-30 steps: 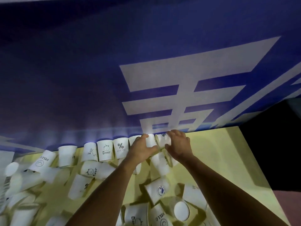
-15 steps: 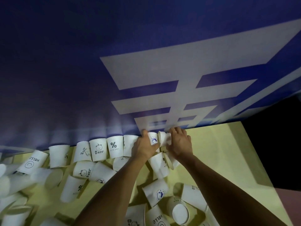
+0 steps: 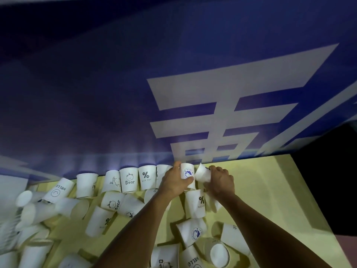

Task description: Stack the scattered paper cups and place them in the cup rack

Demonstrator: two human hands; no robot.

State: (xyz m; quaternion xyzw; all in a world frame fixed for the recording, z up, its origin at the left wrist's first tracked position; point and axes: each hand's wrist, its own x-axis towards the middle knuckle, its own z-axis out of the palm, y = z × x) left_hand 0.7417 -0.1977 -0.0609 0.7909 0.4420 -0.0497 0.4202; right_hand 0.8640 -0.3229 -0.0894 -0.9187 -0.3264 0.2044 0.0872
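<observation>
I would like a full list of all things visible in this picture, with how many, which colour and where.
paper cups: many, too many to count exactly, white with dark prints; a row along the banner, others scattered on their sides over the table.
cup with blue round logo: one, white, upright at the right end of the row, gripped.
tilted cup: one, white, right beside it, gripped.
table: one, pale yellow, under everything.
banner: one, blue with large white shapes, behind the table.
left hand: one, closed around the logo cup.
right hand: one, holding the tilted cup.
</observation>
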